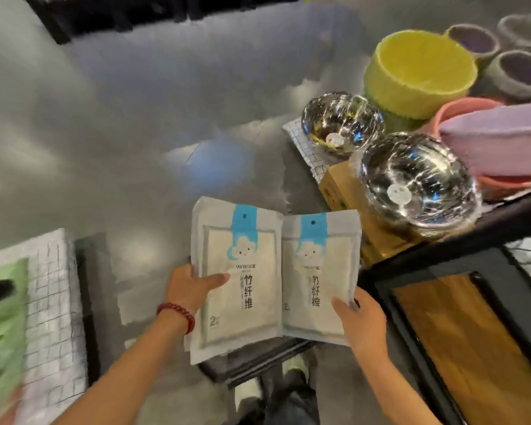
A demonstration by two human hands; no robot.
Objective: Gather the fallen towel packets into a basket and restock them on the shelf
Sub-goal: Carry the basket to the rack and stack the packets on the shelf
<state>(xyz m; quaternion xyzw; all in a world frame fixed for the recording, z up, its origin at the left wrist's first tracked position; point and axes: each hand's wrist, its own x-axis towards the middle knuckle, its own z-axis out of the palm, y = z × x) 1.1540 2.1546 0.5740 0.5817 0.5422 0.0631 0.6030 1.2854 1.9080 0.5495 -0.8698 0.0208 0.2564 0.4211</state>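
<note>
Towel packets (pixel 236 283), two of them, are up side by side at centre frame over the grey floor (pixel 135 118). The left hand (pixel 190 289) pinches the left one at its edge, fingers (pixel 218 279) across the front. The right hand (pixel 362 323) grips the right packet (pixel 319 271) by its lower corner. Steel bowls (pixel 417 182) gleam on the shelf (pixel 442 250) at right.

— What's open left of the shelf (pixel 436 256)?
— I see bare grey floor (pixel 120 118), a wide lane.
— Past the shelf's far edge?
— Packed: two steel bowls (pixel 420 182), a cardboard box (pixel 339 187), a yellow basket (pixel 417 72) and pastel tubs (pixel 500 139), all close together.
— Just left of it?
— Two towel packets (pixel 236 280), gripped by the left hand (pixel 190 286) and right hand (pixel 362 323), cover most of the black basket (pixel 258 360). Far left, a white grid rack (pixel 52 286) walls the lane.
</note>
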